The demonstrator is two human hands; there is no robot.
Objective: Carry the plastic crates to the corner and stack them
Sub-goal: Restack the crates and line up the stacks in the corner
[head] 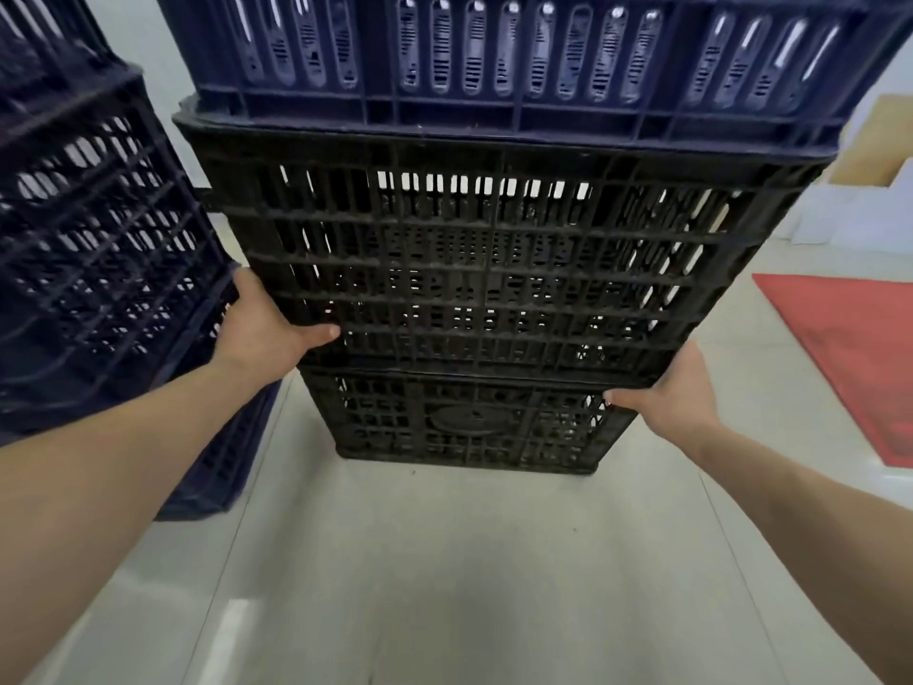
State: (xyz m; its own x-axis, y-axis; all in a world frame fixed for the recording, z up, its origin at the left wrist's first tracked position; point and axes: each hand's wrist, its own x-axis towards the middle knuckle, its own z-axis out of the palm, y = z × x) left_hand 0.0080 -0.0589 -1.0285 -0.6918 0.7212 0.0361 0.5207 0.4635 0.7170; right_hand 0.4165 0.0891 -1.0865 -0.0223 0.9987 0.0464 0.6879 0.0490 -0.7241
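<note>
A stack of 3 crates stands on the tiled floor (444,561): a low black crate (469,422) at the bottom, a tall black crate (484,269) on it, and a blue crate (494,56) on top. The tall black crate is held at its 2 lower corners. The left hand (267,323) is wrapped round the left corner, with the thumb laid across the front lattice. The right hand (677,393) is closed on the right corner, with the thumb along the bottom edge. The fingers of both are hidden behind the side walls. A second stack (99,249) of dark crates stands just beside on the left, and a red mat (850,358) lies to the right.

The crates are judged stiff, seemingly empty and light singly, but bulky. With the blue crate on top, the load would be top-heavy and liable to slide. A sure grip is offered by the ribbed lattice. The bottom corners or the rim are judged the best holds, with the load kept level.
</note>
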